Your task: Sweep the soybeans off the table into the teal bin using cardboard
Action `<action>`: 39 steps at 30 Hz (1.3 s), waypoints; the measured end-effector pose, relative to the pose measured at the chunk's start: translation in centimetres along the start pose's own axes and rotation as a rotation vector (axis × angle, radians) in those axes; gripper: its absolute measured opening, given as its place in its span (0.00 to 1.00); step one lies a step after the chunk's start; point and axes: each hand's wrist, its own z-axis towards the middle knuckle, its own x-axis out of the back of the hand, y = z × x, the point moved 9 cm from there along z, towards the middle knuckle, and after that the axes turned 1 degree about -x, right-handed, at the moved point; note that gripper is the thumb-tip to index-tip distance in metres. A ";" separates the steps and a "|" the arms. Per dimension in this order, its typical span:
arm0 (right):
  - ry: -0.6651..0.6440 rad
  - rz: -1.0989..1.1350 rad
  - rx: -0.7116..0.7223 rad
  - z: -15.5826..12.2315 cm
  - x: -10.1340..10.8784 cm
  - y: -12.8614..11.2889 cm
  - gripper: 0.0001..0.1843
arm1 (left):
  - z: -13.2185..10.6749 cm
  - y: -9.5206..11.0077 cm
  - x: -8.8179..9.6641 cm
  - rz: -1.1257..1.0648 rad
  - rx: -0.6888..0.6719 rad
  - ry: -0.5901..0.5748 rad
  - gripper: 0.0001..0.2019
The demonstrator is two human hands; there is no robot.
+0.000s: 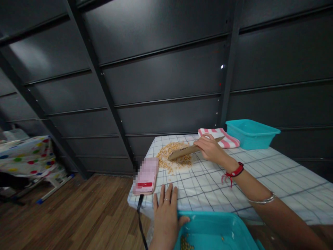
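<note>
My right hand [209,148] grips a strip of brown cardboard [184,152]. One end of the strip rests on or just above a spread pile of yellow beans [166,151] mixed with finer pale grains. At the table's near edge, my left hand [166,217] has its thumb over the rim of a turquoise basin [213,217], with the fingers stretched along the outside, onto the cloth. Some small greenish beans [185,243] lie in the basin's left corner, and part of the basin is cut off by the frame.
A checked cloth [249,173] covers the table. A pink phone-like object [149,173] with a black strap [140,218] lies at the left edge. A striped towel [229,139] and a second turquoise basin [253,137] stand behind my right hand. Dark panelled wall [166,83] rises behind.
</note>
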 end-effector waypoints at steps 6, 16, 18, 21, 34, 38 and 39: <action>0.021 0.023 0.019 0.1 1.0 -0.5 0.11 | 0.0 0.0 0.0 0.000 -0.002 -0.025 0.37; 0.004 -0.019 0.022 0.1 0.7 -0.6 0.12 | 0.0 0.1 -0.2 0.009 -0.004 -0.014 0.36; 0.002 -0.008 0.027 0.1 0.9 -0.7 0.12 | 0.0 0.1 -0.2 0.002 -0.010 -0.017 0.36; 0.010 0.012 0.024 0.2 1.3 -0.8 0.12 | 0.0 0.0 -0.2 -0.005 -0.014 -0.020 0.36; -0.007 0.016 0.018 0.9 2.1 -1.0 0.10 | 0.1 -0.1 -0.3 -0.009 -0.014 -0.030 0.36; -0.026 -0.034 -0.011 1.3 2.0 -0.9 0.11 | 0.1 -0.1 -0.2 0.000 -0.014 -0.040 0.35; -0.032 -0.048 -0.017 1.3 1.9 -0.8 0.11 | 0.1 -0.1 -0.1 -0.002 -0.013 -0.043 0.35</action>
